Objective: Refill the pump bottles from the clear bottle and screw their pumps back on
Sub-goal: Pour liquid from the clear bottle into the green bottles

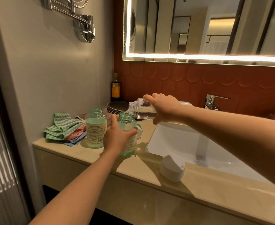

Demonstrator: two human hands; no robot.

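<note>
Two green pump bottles stand uncapped on the beige counter (88,158). My left hand (117,135) grips the nearer green bottle (127,122) around its body. My right hand (164,108) holds the clear bottle (141,110) tipped on its side, its open neck just above the green bottle's mouth, and a thin stream of clear liquid runs in. The other green bottle (95,129) stands to the left, about three-quarters full. One white pump top (172,168) lies on the counter edge in front of the sink. Another white pump (140,129) lies behind the held bottle.
The white sink basin (174,140) lies right of the bottles, with a chrome tap (212,99) behind it. Folded cloths (65,127) are piled at the counter's left end. A stack of dark plates (115,107) and a dark sauce bottle (115,88) stand at the back wall.
</note>
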